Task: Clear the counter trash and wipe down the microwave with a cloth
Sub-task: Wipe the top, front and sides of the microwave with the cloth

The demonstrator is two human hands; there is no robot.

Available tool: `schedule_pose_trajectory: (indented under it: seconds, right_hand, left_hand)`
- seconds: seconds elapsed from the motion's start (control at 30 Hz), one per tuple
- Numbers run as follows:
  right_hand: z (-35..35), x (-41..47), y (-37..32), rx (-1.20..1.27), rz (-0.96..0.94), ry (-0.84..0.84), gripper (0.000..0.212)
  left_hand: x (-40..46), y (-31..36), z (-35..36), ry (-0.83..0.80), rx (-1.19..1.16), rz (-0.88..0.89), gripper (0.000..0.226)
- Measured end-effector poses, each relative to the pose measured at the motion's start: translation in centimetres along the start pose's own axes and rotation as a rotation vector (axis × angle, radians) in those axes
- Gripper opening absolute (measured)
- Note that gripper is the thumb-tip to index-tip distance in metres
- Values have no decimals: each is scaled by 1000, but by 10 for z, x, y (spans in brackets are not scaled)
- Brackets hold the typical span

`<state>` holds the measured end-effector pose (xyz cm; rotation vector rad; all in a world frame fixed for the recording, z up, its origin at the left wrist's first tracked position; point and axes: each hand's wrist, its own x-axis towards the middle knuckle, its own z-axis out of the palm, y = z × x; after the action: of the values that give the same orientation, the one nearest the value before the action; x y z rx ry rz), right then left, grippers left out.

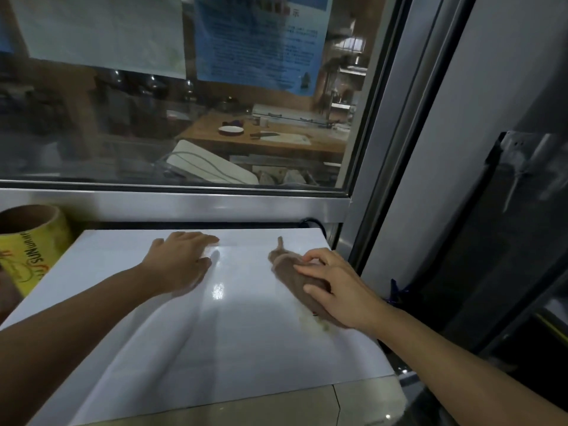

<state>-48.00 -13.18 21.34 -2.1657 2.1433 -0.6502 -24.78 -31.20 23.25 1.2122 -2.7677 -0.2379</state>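
Right hand (pixel 339 290): fingers curled over brown cloth (pixel 296 276), pressing it onto the surface beneath. Microwave (pixel 215 333): white glossy top, under the grip, spreading away to its left. Left hand (pixel 181 261): flat, fingers straight, palm down on that top, well left of the cloth. Yellow tape roll (pixel 29 244): far left, beside the microwave.

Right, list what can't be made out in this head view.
- Cloth: motion-blurred, its near end hidden under the right hand.
- Microwave: only its white top shows; the front lies below the frame.
- Yellow roll: cut off by the left edge.
- Blue notice: print too blurred to read.
- Left hand: palm contact hidden.
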Motion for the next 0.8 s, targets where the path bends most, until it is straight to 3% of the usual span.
schedule_pose_trajectory:
  seconds: [0.3, 0.4, 0.57, 0.63, 0.73, 0.8]
  right_hand:
    - [13, 100, 62, 21, 381, 181, 28]
    - [13, 90, 49, 30, 304, 159, 31]
    - [6, 43, 1, 63, -179, -98, 41]
    - [4, 44, 11, 3, -157, -75, 41]
    - [1, 75, 40, -180, 75, 10, 39]
    - [9, 98, 42, -203, 113, 8, 36]
  left_hand:
    - [12, -8, 20, 25, -32, -31, 47]
    - [13, -7, 17, 17, -26, -41, 48]
    - [10, -5, 18, 25, -14, -60, 47]
    - [10, -3, 18, 31, -15, -71, 47]
    - [12, -3, 19, 41, -27, -75, 47]
    - [13, -5, 21, 46, -37, -79, 47]
